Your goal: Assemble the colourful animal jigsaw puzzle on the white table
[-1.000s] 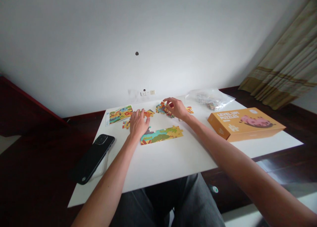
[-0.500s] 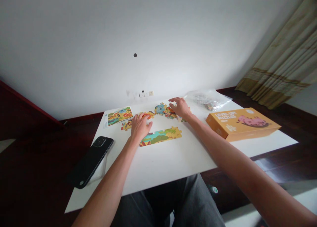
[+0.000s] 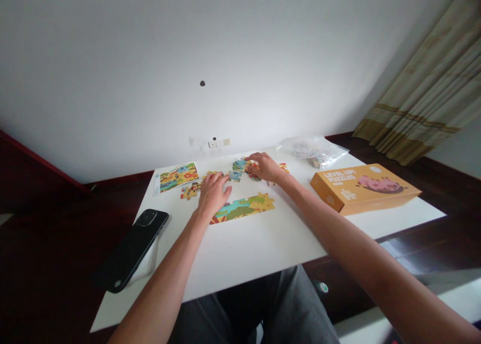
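Sorting loose puzzle pieces [image 3: 240,167] under the flat, empty right hand [image 3: 265,166], left hand [image 3: 212,194] pressing open on the joined strip [image 3: 244,208]; next, probably pinching one piece.

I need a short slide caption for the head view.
Left hand rests on joined puzzle strip; right hand touches loose pieces.

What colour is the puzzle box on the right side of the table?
The puzzle box is orange with white lettering and a pink figure on its lid, seen in the head view.

A joined strip of colourful puzzle pieces [image 3: 244,208] lies flat mid-table. Beyond it, loose puzzle pieces [image 3: 240,165] lie scattered face up, bright orange and blue.
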`<state>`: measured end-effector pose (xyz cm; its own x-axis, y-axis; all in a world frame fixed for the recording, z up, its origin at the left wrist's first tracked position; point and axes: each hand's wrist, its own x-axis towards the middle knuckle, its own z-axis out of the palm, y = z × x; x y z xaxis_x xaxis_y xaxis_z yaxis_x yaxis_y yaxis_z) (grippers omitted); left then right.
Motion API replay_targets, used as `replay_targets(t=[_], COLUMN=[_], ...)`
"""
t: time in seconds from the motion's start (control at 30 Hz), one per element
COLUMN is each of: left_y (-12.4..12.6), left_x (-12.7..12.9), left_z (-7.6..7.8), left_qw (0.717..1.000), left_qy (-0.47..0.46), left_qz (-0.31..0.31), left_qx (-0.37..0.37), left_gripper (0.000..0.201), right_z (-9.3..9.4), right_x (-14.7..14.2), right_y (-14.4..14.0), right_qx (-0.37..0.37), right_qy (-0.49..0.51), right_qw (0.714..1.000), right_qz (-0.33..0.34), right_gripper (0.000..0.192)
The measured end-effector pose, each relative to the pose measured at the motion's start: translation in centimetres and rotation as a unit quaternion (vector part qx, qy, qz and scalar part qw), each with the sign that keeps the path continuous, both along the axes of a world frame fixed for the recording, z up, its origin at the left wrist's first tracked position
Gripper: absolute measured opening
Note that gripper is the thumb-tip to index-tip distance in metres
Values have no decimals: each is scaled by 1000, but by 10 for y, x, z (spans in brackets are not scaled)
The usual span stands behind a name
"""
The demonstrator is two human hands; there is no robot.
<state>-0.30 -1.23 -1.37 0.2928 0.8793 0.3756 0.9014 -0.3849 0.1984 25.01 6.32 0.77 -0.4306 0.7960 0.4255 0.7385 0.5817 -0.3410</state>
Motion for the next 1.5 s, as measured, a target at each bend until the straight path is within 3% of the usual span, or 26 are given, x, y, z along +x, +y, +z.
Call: replay_targets(t=[0.13,0.23,0.5,0.57,0.67,0.77,1.17,1.37,1.5], left_y=[1,2,4,5,7,10,21,19,18], left_x=[0,-2,-4,-5,-6,-8,-15,-15,-14], left_z=[-2,-4,-9,-10,-12,-14,-9,-7,-5], left_qw=[1000,1000,999,999,999,998,981,977,976], left_qy=[1,-7,-33,-41,-47,-46,-164,-187,-193], left_qz=[-10,-3,2,2,2,7,7,2,-3], left_qx=[-3,6,10,11,18,30,100,105,99], left_gripper=[38,39,39,39,38,38,30,26,22], right_z=[10,18,24,24,23,22,23,21,20], right_x=[17,21,33,36,36,33,28,35,36], right_y=[1,-1,2,3,3,2,0,1,3], right_qx=[-85,-134,-112,-113,-125,-139,-109,-135,-102], right_qy=[-97,-96,-81,-80,-97,-131,-68,-156,-130], right_qw=[989,981,976,979,983,979,989,975,984], right_qz=[-76,-106,-167,-149,-96,-67,-74,-78,-71], right_gripper=[47,46,34,33,55,60,47,63,59])
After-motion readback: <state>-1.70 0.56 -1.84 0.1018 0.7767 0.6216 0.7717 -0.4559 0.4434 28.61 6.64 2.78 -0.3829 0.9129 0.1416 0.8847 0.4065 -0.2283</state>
